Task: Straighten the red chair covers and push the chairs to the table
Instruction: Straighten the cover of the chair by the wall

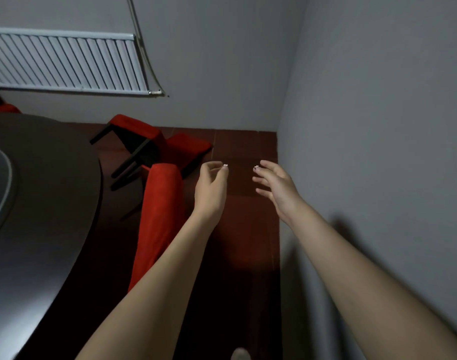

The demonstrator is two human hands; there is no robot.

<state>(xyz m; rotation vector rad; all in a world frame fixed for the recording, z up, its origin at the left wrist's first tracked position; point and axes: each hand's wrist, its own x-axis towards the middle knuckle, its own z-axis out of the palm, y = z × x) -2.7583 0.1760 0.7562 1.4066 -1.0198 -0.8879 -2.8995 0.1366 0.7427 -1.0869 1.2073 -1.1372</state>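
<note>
A chair with a red cover [158,219] stands close to the round grey table [48,183], its back towards me. Beyond it a second red-covered chair [144,141] lies tipped over on the floor, dark legs pointing towards the table. My left hand [211,188] hovers just right of the near chair's top, fingers loosely curled, holding nothing. My right hand [276,188] reaches forward over the floor with fingers spread and relaxed, touching nothing.
A grey wall [378,126] runs close on the right, leaving a narrow strip of dark red tiled floor [237,229]. A white radiator [63,66] hangs on the far wall. Another red cover [2,108] shows at the far left behind the table.
</note>
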